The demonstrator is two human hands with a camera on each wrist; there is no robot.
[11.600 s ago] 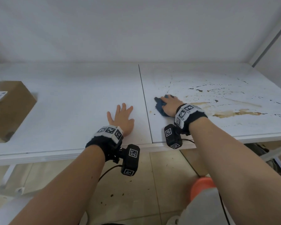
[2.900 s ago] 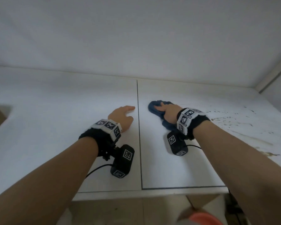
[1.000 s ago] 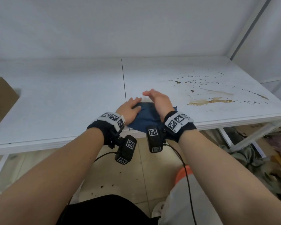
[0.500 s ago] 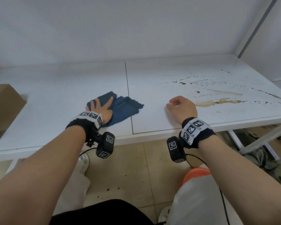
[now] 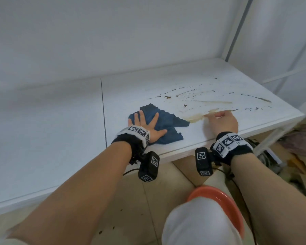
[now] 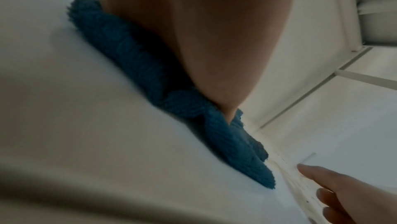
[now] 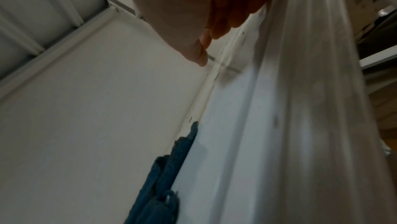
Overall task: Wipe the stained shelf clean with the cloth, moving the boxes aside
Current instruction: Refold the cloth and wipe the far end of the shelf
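On the white shelf (image 5: 57, 138), brown stains (image 5: 198, 116), left hand (image 5: 147, 127) flat on blue cloth (image 5: 166, 124), right hand (image 5: 221, 122) loosely curled, empty.

white wall (image 5: 113, 32), beige tiled floor (image 5: 148, 200), clutter (image 5: 293, 152) right.

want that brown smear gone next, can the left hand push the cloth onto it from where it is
Probably yes. The left hand lies flat on the cloth, whose right corner nearly meets the smear. Only bare shelf lies between. The right hand rests at the smear's far end and may need to shift.
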